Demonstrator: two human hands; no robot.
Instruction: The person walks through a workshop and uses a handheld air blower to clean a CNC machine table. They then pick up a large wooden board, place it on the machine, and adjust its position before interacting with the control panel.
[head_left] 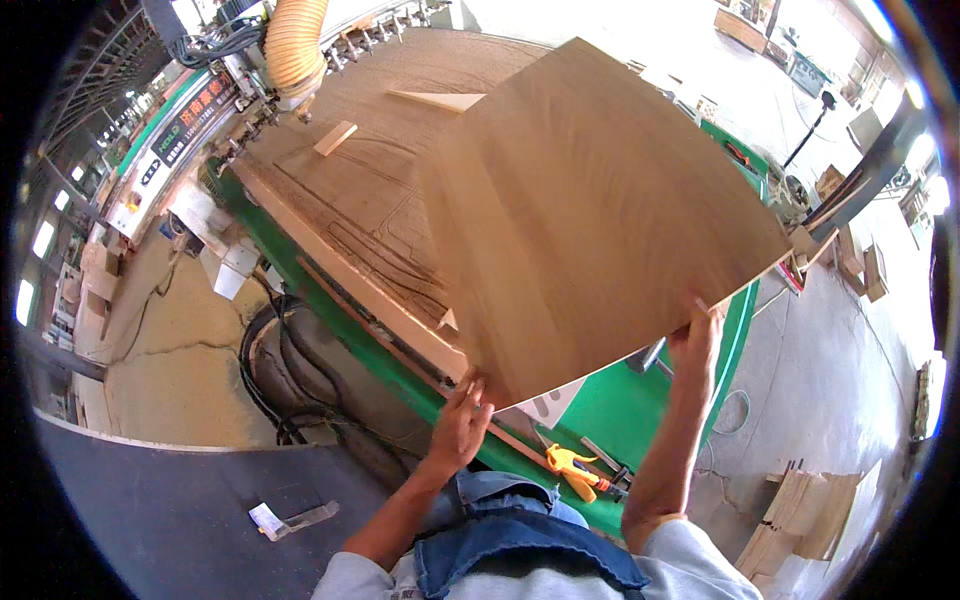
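A large brown wood-grained panel (590, 220) is held up by its near edge, tilted over the bed of a woodworking machine. My left hand (462, 420) grips the panel's near left corner, with the fingers partly hidden at the edge. Further right along the same edge, my right hand (697, 335) is closed on the panel, thumb on top and the other fingers mostly hidden beneath. Under the panel lies the machine bed (350, 190), covered in sawdust and scored with curved grooves. On it rest a small wood offcut (336, 138) and a pale pointed offcut (437, 100).
An orange ribbed hose (296, 50) hangs at the machine's gantry. The green machine frame (625, 410) carries a yellow air blow gun (572, 470) near my waist. Black cables (285, 370) coil at the left beside a dark tabletop (220, 510). Wood boards (810, 515) lie at the lower right.
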